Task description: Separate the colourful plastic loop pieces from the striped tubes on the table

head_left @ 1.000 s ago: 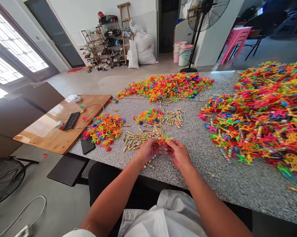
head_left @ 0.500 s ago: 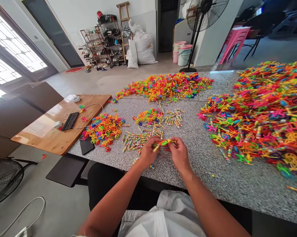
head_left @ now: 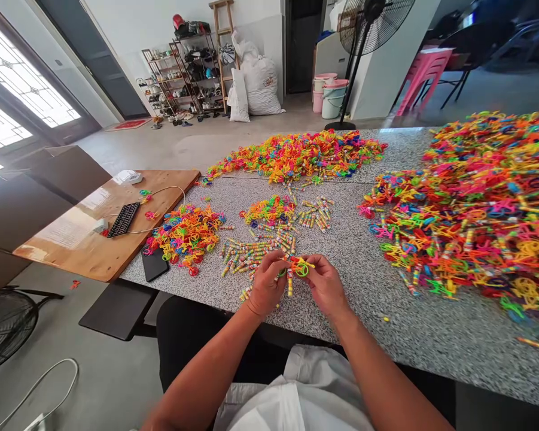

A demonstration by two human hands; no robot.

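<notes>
Close together over the table's front part, both hands are closed around small coloured pieces. My left hand [head_left: 268, 286] pinches a thin printed tube [head_left: 290, 284], which points down toward me from the fingertips. A green and yellow plastic piece [head_left: 302, 267] with a loop shape lies between the hands, and my right hand [head_left: 326, 287] grips its right side with thumb and fingers. Some red shows beside it; the fingers hide how these parts join. Just beyond my left hand lies a spread of similar printed tubes [head_left: 251, 254].
Coloured plastic pieces are heaped at the left [head_left: 191, 234], centre [head_left: 271, 211], back [head_left: 296, 157] and, largest, right [head_left: 484, 209] of the speckled table [head_left: 354, 251]. A phone [head_left: 155, 265] lies by the left heap. A wooden board [head_left: 72, 233] adjoins, carrying a black rack-like item [head_left: 124, 219].
The printed tube has swung from a leftward slant to pointing nearly straight down. The plastic piece has turned, and its green loop shows more clearly. My right hand has shifted slightly downward.
</notes>
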